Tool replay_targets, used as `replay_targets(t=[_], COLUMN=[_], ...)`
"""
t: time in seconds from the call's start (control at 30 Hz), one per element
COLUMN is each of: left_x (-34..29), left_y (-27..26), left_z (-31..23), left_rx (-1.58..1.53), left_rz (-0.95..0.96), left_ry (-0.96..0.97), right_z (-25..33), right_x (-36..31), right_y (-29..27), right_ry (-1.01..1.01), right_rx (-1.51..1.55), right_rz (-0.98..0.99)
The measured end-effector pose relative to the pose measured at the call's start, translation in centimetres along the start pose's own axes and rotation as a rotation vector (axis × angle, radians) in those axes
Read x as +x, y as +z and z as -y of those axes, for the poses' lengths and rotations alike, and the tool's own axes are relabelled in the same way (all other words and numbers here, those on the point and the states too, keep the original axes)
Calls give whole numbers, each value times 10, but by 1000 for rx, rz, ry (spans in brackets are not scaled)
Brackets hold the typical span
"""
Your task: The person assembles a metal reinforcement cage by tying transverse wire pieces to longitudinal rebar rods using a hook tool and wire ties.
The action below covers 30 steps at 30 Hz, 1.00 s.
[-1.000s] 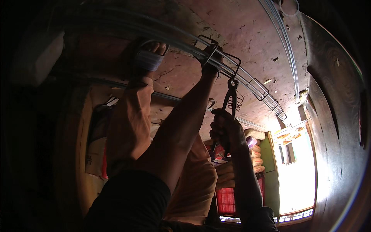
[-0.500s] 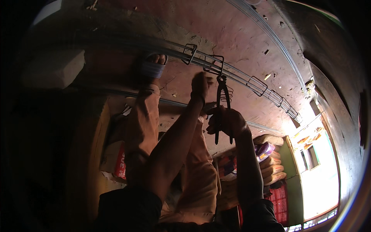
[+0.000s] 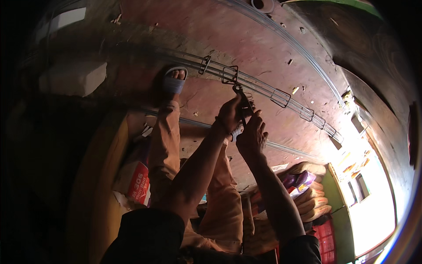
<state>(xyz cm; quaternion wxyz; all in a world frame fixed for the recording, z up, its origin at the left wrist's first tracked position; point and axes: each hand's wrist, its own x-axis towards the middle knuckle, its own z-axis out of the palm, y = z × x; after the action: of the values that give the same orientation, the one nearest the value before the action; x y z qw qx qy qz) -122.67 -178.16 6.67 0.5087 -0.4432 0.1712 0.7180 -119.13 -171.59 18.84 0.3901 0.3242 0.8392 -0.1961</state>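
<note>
Dark long-handled pincers (image 3: 238, 89) have their jaws up against a square wire stirrup on a reinforcing-bar cage (image 3: 258, 88). My right hand (image 3: 252, 137) is closed on the lower part of their handles. Close above it, my left hand (image 3: 229, 113) is closed around the pincers below the jaws; its fingers partly hide the handles. Thin wire loops show just beside the left fingers, partly covered. The cage is made of long thin bars with several dark stirrups and runs from upper left to lower right across the reddish floor.
More long bars (image 3: 303, 44) lie beyond the cage, near a round pipe-like piece (image 3: 262, 5). A pale block (image 3: 77, 78) sits at left. My sandalled foot (image 3: 175, 79) is beside the cage. Stacked sacks (image 3: 314, 207) stand lower right near a bright doorway (image 3: 371, 207).
My left hand has come down onto the pincers. My right hand has shifted left and slightly up, and the pincers have tilted. The whole view has shifted a little.
</note>
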Motion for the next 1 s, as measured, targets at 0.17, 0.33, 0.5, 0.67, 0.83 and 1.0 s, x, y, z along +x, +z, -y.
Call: replay_targets(t=[0.17,0.33,0.5,0.67,0.83,1.0], left_x=[14,9,12,56,155,205], left_y=[-7,2,-11,-58,-76,-87], left_z=[10,12,6,-38,-104,-96], left_rx=[74,222,503,446,464,1041], left_rz=[-74,-76,-247,-591,-350,-293], left_ry=[63,166,175,408,248,536], right_z=[-19,-21,-45,-46,-51,-60], right_x=[13,18,23,30,39,44], right_y=[7,-4,9,12,29,22], right_ry=[0,32,-17,70,-64,-129], right_rx=[-123,-187,-168,274,-191,-166], right_rz=[22,-61,-171,-33,-192,-211])
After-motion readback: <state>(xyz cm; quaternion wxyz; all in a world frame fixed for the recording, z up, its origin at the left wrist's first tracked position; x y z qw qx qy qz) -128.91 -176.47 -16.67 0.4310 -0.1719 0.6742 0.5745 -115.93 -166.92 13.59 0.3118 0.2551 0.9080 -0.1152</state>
